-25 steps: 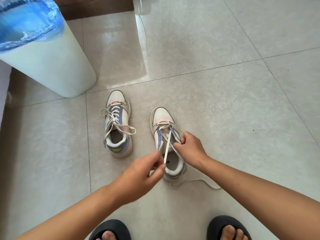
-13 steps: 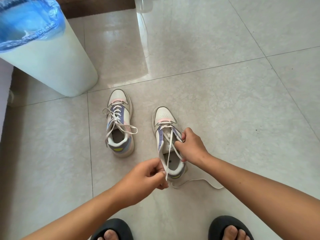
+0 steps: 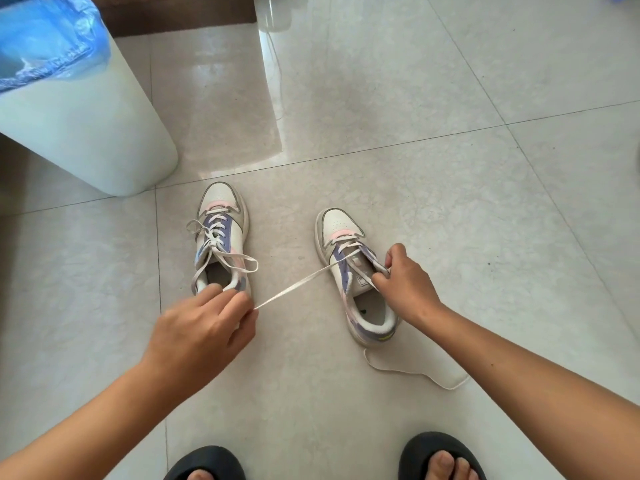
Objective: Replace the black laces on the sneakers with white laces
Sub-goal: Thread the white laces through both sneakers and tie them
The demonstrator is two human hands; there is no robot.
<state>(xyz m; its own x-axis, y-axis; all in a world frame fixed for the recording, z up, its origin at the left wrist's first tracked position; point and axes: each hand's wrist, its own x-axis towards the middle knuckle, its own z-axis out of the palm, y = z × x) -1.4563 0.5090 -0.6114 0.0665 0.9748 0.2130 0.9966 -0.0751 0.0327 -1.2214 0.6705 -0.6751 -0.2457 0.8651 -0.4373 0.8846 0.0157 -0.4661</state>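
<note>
Left hand [image 3: 204, 327] now swung leftward pulling pinched white lace [image 3: 311, 280] taut, right hand [image 3: 405, 285] gripping right sneaker [image 3: 349, 271] eyelets, no readable branding.

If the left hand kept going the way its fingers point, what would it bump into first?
Probably the left sneaker: the left hand, pinching the white lace, points up toward that shoe's heel, just beyond its fingertips, though depth is hard to judge.

Glossy stone-look floor tiles [image 3: 381, 81]; smooth white plastic bin [image 3: 86, 133] with a thin blue plastic liner [image 3: 45, 39]; flat woven cloth lace [image 3: 294, 285]; matt black sandals [image 3: 440, 452].
</note>
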